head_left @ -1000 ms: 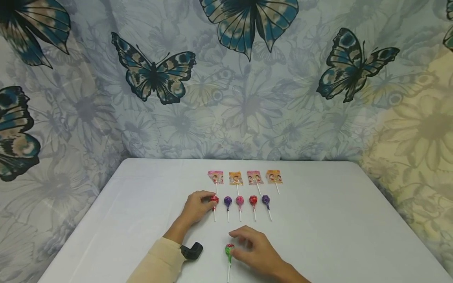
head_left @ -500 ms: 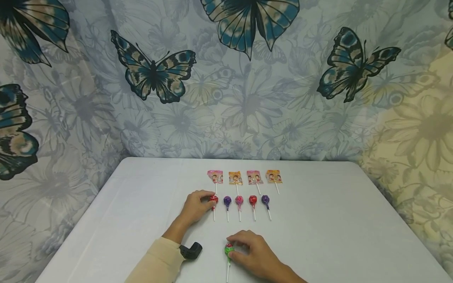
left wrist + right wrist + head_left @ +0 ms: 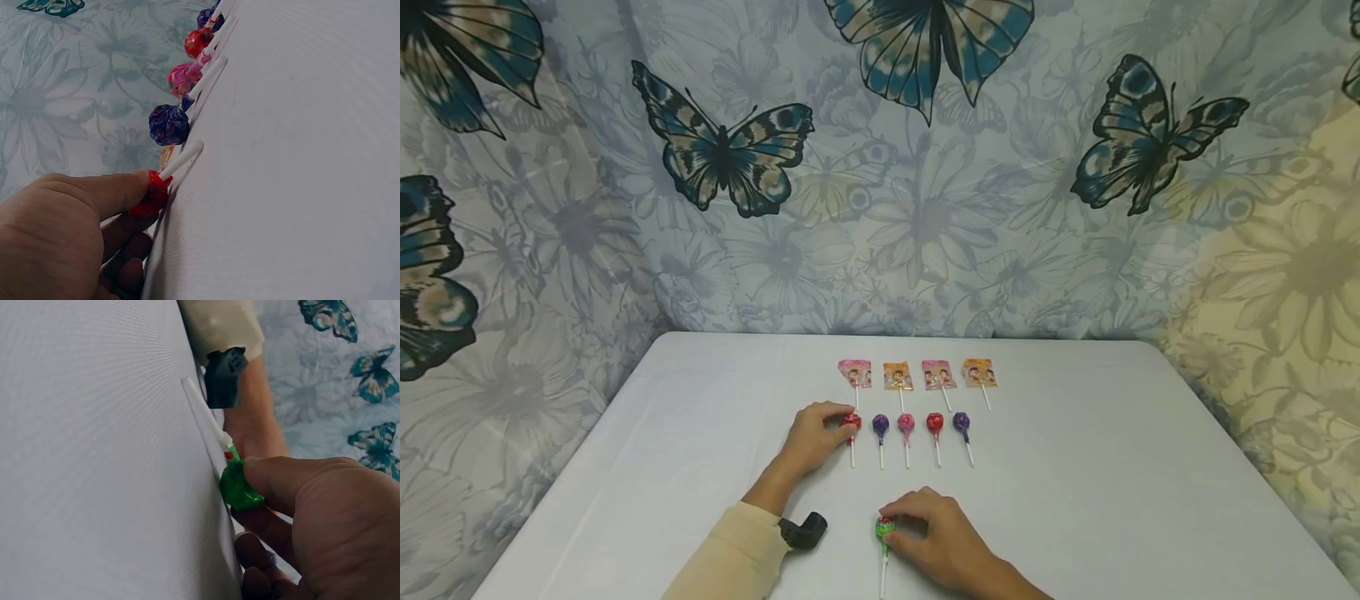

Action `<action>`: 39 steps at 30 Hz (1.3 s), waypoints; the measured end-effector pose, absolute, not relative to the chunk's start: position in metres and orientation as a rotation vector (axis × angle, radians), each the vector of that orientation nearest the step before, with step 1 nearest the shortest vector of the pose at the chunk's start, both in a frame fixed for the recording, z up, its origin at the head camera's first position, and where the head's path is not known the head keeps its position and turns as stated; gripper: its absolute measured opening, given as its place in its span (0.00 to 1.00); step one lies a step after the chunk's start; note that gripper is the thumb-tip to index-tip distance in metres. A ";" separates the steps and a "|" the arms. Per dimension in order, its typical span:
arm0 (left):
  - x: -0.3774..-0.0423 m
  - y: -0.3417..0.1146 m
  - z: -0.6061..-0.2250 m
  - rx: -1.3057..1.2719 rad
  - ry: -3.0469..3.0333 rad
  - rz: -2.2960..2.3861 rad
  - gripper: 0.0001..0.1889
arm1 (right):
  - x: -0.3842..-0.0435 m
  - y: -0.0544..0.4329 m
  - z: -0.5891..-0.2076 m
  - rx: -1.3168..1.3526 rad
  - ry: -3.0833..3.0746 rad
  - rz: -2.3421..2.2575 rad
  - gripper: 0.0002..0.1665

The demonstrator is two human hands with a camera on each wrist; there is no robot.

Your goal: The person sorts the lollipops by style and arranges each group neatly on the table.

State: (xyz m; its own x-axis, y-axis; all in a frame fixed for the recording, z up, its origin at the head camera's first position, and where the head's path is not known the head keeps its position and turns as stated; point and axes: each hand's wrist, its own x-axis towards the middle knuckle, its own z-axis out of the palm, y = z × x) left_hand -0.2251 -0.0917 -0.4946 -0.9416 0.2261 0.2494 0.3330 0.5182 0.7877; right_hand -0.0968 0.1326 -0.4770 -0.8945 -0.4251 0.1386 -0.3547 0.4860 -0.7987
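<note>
My left hand (image 3: 813,436) pinches the wrapped head of a red lollipop (image 3: 152,201) between thumb and fingers, at the left end of a row of lollipops on the white table. Nearer the front edge, my right hand (image 3: 942,537) holds a green lollipop (image 3: 238,487) by its head, thumb on one side and fingertips on the other. Its white stick points toward me. To the right of the red one lie a purple lollipop (image 3: 881,426), a pink lollipop (image 3: 906,426), a second red lollipop (image 3: 935,423) and another purple lollipop (image 3: 962,422).
Behind that row, flat-wrapped lollipops lie in a second line: a pink packet (image 3: 855,374), an orange packet (image 3: 898,377), another pink packet (image 3: 938,375) and another orange packet (image 3: 980,373). The white table (image 3: 1112,467) meets a butterfly-patterned cloth (image 3: 925,250) at its back and sides.
My right thumb and fingers have closed onto the head of the green lollipop. The left hand stays on the red lollipop, and the rows lie as before.
</note>
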 end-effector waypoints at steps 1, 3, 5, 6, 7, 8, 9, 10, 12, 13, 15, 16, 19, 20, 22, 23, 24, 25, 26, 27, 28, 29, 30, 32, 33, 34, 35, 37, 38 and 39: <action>-0.225 -0.092 -0.494 -0.489 -2.638 -1.406 0.15 | -0.097 0.133 -0.477 -0.708 2.638 -1.406 0.13; -0.225 -0.092 -0.493 -0.488 -2.638 -1.405 0.15 | -0.097 0.133 -0.479 -0.730 2.630 -1.450 0.12; -0.225 -0.092 -0.493 -0.492 -2.636 -1.402 0.15 | -0.097 0.134 -0.480 -0.747 2.615 -1.503 0.12; -0.225 -0.091 -0.493 -0.488 -2.636 -1.406 0.15 | -0.097 0.134 -0.480 -0.756 2.605 -1.530 0.12; -0.225 -0.091 -0.493 -0.484 -2.636 -1.412 0.15 | -0.097 0.134 -0.481 -0.763 2.595 -1.553 0.12; -0.225 -0.091 -0.492 -0.482 -2.635 -1.413 0.15 | -0.097 0.134 -0.481 -0.771 2.591 -1.574 0.12; -0.225 -0.091 -0.492 -0.477 -2.637 -1.416 0.15 | -0.097 0.134 -0.481 -0.781 2.583 -1.598 0.12; -0.225 -0.091 -0.493 -0.477 -2.635 -1.418 0.14 | -0.097 0.135 -0.481 -0.791 2.578 -1.619 0.12; -0.224 -0.091 -0.492 -0.473 -2.635 -1.420 0.14 | -0.097 0.135 -0.482 -0.815 2.570 -1.660 0.13; -0.224 -0.091 -0.492 -0.470 -2.635 -1.423 0.14 | -0.097 0.135 -0.482 -0.822 2.566 -1.680 0.13; -0.224 -0.091 -0.492 -0.465 -2.634 -1.431 0.14 | -0.098 0.135 -0.482 -0.833 2.555 -1.713 0.13; -0.224 -0.091 -0.492 -0.462 -2.634 -1.434 0.14 | -0.098 0.135 -0.482 -0.839 2.552 -1.725 0.13; -0.224 -0.091 -0.492 -0.452 -2.635 -1.439 0.14 | -0.099 0.135 -0.479 -0.866 2.537 -1.750 0.13; -0.224 -0.090 -0.492 -0.449 -2.637 -1.437 0.14 | -0.099 0.136 -0.478 -0.877 2.537 -1.754 0.13; -0.224 -0.091 -0.492 -0.445 -2.641 -1.433 0.14 | -0.098 0.136 -0.475 -0.896 2.537 -1.767 0.13; -0.224 -0.091 -0.492 -0.443 -2.643 -1.431 0.14 | -0.097 0.136 -0.473 -0.901 2.539 -1.770 0.13; -0.224 -0.091 -0.492 -0.442 -2.643 -1.431 0.14 | -0.097 0.136 -0.472 -0.904 2.544 -1.772 0.13; -0.224 -0.091 -0.492 -0.440 -2.643 -1.427 0.14 | -0.097 0.136 -0.471 -0.904 2.546 -1.774 0.13; -0.224 -0.091 -0.492 -0.438 -2.642 -1.428 0.14 | -0.097 0.136 -0.469 -0.895 2.550 -1.774 0.13; -0.224 -0.091 -0.492 -0.440 -2.642 -1.427 0.14 | -0.097 0.136 -0.468 -0.893 2.555 -1.774 0.14; -0.225 -0.091 -0.493 -0.438 -2.645 -1.428 0.14 | -0.098 0.137 -0.467 -0.893 2.557 -1.777 0.14; -0.225 -0.091 -0.493 -0.436 -2.647 -1.430 0.14 | -0.098 0.137 -0.466 -0.897 2.559 -1.782 0.15; -0.225 -0.091 -0.493 -0.435 -2.650 -1.432 0.14 | -0.098 0.137 -0.465 -0.909 2.564 -1.789 0.15; -0.225 -0.090 -0.493 -0.437 -2.656 -1.433 0.15 | -0.099 0.139 -0.463 -0.931 2.569 -1.806 0.16; -0.225 -0.090 -0.493 -0.441 -2.659 -1.428 0.15 | -0.099 0.140 -0.462 -0.948 2.569 -1.816 0.16; -0.225 -0.090 -0.492 -0.433 -2.662 -1.435 0.15 | -0.100 0.140 -0.460 -0.960 2.570 -1.825 0.17; -0.224 -0.090 -0.492 -0.427 -2.663 -1.439 0.15 | -0.100 0.142 -0.459 -0.962 2.577 -1.832 0.17; -0.224 -0.090 -0.491 -0.423 -2.666 -1.444 0.15 | -0.101 0.144 -0.457 -0.968 2.584 -1.853 0.17; -0.224 -0.090 -0.490 -0.426 -2.665 -1.442 0.15 | -0.101 0.146 -0.456 -0.966 2.585 -1.866 0.17; -0.224 -0.090 -0.490 -0.420 -2.667 -1.445 0.15 | -0.102 0.147 -0.455 -0.973 2.591 -1.876 0.17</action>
